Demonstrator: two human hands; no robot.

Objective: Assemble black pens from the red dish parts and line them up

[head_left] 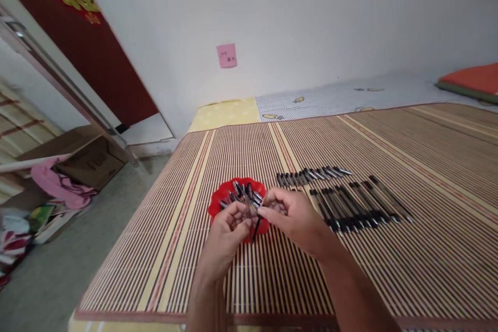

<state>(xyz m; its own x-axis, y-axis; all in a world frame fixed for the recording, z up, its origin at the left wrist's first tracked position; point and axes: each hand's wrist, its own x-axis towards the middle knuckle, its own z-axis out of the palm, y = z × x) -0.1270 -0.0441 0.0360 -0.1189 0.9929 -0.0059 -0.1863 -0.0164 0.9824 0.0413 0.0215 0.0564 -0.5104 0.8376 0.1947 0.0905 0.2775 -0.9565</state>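
Observation:
Over a red scalloped bowl (216, 198), my left hand (225, 231) pinches a slim, see-through pen barrel (247, 206) that stands roughly upright. My right hand (293, 215) is closed too, thumb and forefinger pressed together close beside the barrel; what they hold is too small to make out. Pen parts (237, 188), dark and silvery, fill the bowl, partly hidden behind my fingers. A dark thin piece (256, 229) slants down between my hands; I cannot tell which hand has it.
Right of the bowl, a row of short dark pen pieces (307, 176) lies on the striped mat (187, 259). Nearer lies a row of long pen barrels with dark ends (350, 207). A pink note (226, 55) is on the wall. A cardboard box (93, 163) stands on the floor at left.

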